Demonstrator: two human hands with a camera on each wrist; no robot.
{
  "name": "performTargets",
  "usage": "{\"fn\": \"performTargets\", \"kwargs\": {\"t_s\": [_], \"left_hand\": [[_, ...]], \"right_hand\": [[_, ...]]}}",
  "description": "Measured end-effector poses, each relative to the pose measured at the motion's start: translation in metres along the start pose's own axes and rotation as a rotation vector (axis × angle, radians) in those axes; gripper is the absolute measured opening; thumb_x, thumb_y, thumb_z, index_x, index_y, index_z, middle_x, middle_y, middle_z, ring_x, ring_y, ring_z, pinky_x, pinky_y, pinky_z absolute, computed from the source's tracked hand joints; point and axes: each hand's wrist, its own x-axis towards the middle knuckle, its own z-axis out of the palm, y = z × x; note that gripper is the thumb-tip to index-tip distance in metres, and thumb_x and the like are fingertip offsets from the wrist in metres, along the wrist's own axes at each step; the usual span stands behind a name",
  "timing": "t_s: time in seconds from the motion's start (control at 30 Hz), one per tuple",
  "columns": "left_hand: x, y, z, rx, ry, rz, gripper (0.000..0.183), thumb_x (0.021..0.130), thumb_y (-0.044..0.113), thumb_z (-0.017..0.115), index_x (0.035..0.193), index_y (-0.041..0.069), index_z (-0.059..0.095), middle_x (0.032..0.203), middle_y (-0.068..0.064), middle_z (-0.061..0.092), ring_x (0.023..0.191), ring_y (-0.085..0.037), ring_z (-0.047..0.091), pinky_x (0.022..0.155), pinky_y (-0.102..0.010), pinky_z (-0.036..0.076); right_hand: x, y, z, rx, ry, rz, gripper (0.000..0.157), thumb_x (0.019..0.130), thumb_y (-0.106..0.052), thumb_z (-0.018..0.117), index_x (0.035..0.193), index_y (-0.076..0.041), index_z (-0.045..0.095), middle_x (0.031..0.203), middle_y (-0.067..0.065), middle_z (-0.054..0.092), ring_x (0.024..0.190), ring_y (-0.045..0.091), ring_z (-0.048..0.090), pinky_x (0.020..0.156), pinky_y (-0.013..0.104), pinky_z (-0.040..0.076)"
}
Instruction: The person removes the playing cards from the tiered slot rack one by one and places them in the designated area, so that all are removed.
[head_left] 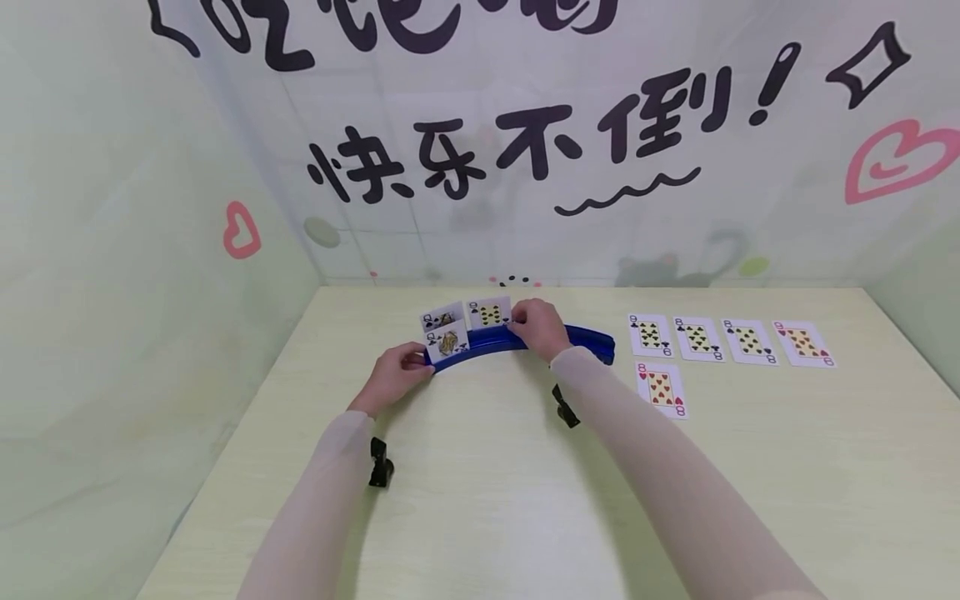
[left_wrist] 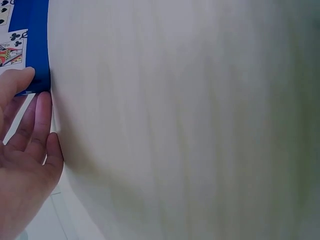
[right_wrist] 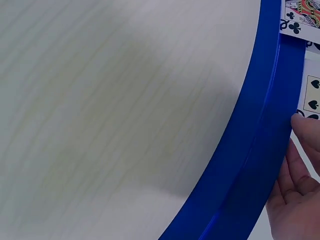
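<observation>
A curved blue card holder [head_left: 491, 340] lies across the far part of the table. My left hand [head_left: 392, 377] grips its left end, thumb over the front and fingers behind, beside the queen of clubs [head_left: 447, 342] in the front slot. Partly hidden behind that card stands another queen [head_left: 442, 317]. To its right, a spade number card [head_left: 489, 312] stands in the rear slot. My right hand [head_left: 542, 325] pinches this card at its right lower edge, with the thumb in front. The right wrist view shows the thumb tip on the card's corner, against the holder [right_wrist: 265, 135].
Several face-up cards lie right of the holder: a row of black cards [head_left: 698, 339] ending in a red card [head_left: 805, 343], with an eight of hearts [head_left: 661, 389] below. Black wrist mounts show at the left [head_left: 380, 463] and right [head_left: 566, 406] forearms. A printed curtain [head_left: 480, 242] hangs behind the table.
</observation>
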Motion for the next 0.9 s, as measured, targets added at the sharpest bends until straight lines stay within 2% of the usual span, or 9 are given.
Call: {"fn": "performTargets", "kwargs": {"t_s": [0.27, 0.6, 0.9], "left_hand": [[-0.001, 0.002, 0.000, 0.002, 0.006, 0.000, 0.037, 0.085, 0.005, 0.063, 0.121, -0.003, 0.053, 0.106, -0.019, 0.059, 0.095, -0.028, 0.058, 0.084, -0.036, 0.048], [0.000, 0.001, 0.000, 0.012, 0.002, 0.003, 0.038, 0.086, 0.008, 0.063, 0.121, -0.002, 0.052, 0.107, -0.018, 0.059, 0.096, -0.029, 0.057, 0.084, -0.037, 0.048], [-0.001, 0.001, 0.000, -0.002, 0.007, 0.000, 0.037, 0.085, 0.006, 0.063, 0.120, -0.002, 0.053, 0.107, -0.019, 0.059, 0.096, -0.028, 0.057, 0.084, -0.037, 0.047]], "right_hand": [[-0.001, -0.001, -0.009, 0.026, -0.014, -0.012, 0.014, 0.087, -0.011, 0.063, 0.096, -0.001, 0.067, 0.094, 0.010, 0.065, 0.084, 0.020, 0.058, 0.076, 0.032, 0.049], [0.003, 0.004, -0.015, 0.020, -0.012, -0.051, 0.012, 0.087, -0.010, 0.063, 0.093, 0.000, 0.066, 0.091, 0.010, 0.065, 0.083, 0.021, 0.059, 0.074, 0.032, 0.049], [-0.002, 0.006, -0.029, 0.043, 0.038, -0.096, 0.013, 0.086, -0.010, 0.064, 0.092, 0.001, 0.066, 0.088, 0.011, 0.066, 0.081, 0.021, 0.061, 0.073, 0.032, 0.049]]}}
